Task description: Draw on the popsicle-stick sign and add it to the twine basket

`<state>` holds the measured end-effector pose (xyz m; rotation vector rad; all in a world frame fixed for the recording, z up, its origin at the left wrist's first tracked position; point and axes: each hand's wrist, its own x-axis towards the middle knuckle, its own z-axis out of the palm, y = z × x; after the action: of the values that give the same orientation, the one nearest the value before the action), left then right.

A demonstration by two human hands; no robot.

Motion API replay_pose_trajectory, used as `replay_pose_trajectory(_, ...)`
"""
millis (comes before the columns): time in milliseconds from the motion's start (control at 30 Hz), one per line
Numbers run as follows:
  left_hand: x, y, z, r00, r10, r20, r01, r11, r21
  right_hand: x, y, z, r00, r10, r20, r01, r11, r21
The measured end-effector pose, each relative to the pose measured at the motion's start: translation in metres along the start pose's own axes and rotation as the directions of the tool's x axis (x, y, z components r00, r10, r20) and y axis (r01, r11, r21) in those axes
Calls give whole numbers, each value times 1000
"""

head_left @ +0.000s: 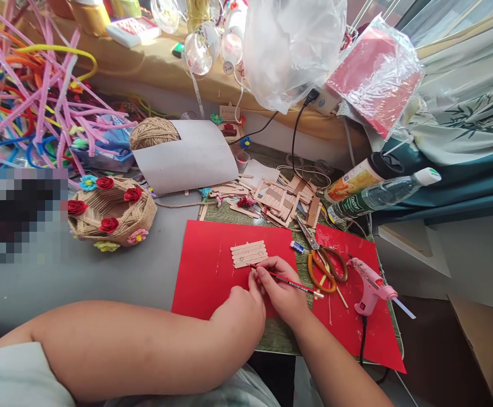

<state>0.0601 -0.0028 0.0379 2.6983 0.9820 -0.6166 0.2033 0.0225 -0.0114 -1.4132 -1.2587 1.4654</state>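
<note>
My right hand (286, 291) is closed around a red-and-black pencil (295, 282), its point resting at the lower edge of a small panel of craft sticks (249, 255). Faint pencil drawings mark the panel, which lies flat on a red sheet (204, 265). My left hand (242, 311) is curled just below the panel, against the right hand's fingers; what it holds, if anything, is hidden. A small eraser (297, 247) lies right of the panel. Beside it are orange-handled scissors (323, 268) with their blades pointing away from me.
At right, a pink glue gun (369, 285) lies on a second red sheet (388, 345). Behind are loose craft sticks (280, 198), a water bottle (382, 195) and a twine ball (155, 133). A rose-trimmed twine basket (145, 217) and pipe cleaners (43, 85) are left.
</note>
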Motion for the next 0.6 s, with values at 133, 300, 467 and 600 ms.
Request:
replay_pose_trajectory(133, 0, 6, 12, 999, -25, -45, 24, 999, -23, 8, 9, 4, 999, -28, 31, 31, 997, -76)
replay_pose_trajectory(300, 0, 9, 16, 997, -46, -67, 44, 999, -26, 6, 14, 4, 998, -57, -9, 56, 995, -80)
replay_pose_trajectory(467, -1, 6, 8, 999, -29, -38, 29, 1000, -4, 5, 18, 5, 999, -48, -18, 47, 996, -77)
replay_pose_trajectory(600, -2, 5, 4, 1000, -15, -6, 15, 1000, 15, 6, 17, 5, 998, -56, -21, 54, 996, -78)
